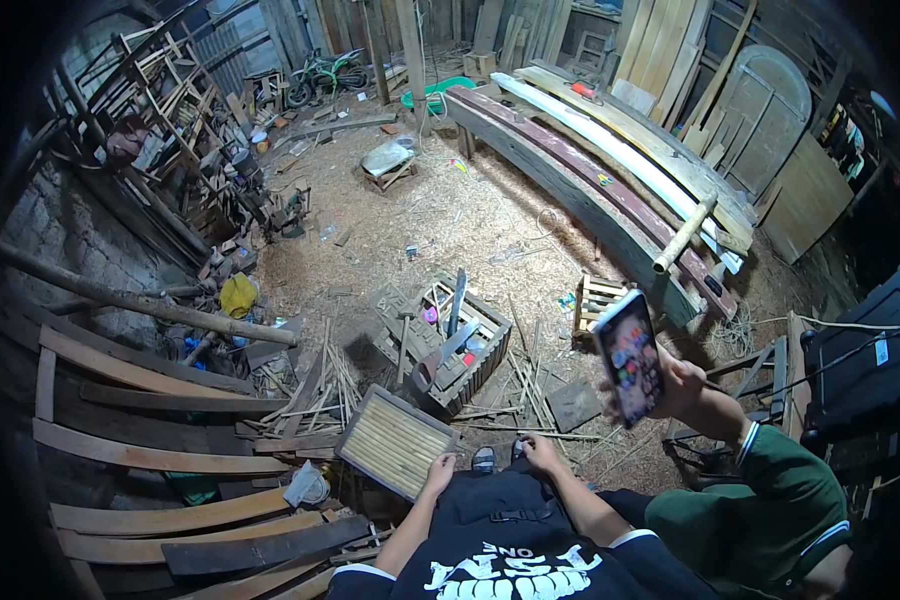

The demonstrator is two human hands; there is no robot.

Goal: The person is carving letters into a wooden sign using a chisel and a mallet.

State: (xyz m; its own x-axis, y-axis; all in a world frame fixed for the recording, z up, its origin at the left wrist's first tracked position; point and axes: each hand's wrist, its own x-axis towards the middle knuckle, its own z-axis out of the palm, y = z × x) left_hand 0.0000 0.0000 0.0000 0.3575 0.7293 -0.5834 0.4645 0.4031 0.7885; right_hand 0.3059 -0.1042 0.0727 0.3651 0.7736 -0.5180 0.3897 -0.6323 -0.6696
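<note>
My left hand (441,472) rests by my left knee with its fingers curled in and nothing visible in them. Just beyond it leans a framed panel of pale slats (395,444); whether the hand touches it I cannot tell. My right hand (543,454) lies over my right knee, holding nothing, its fingers loosely apart. In front of my feet stands a slatted wooden crate (477,365) with tools in and across it. A handsaw (441,360) and a long blade (458,300) lie on top, and a hammer (403,342) leans on its left side.
Right beside me, another person in a green sleeve (790,485) holds up a smartphone (629,358). A long workbench (570,180) bears planks and a bamboo pole (686,236). Curved wooden slats (160,450) fill the left. Thin sticks and shavings cover the floor; a low stool (387,160) stands farther off.
</note>
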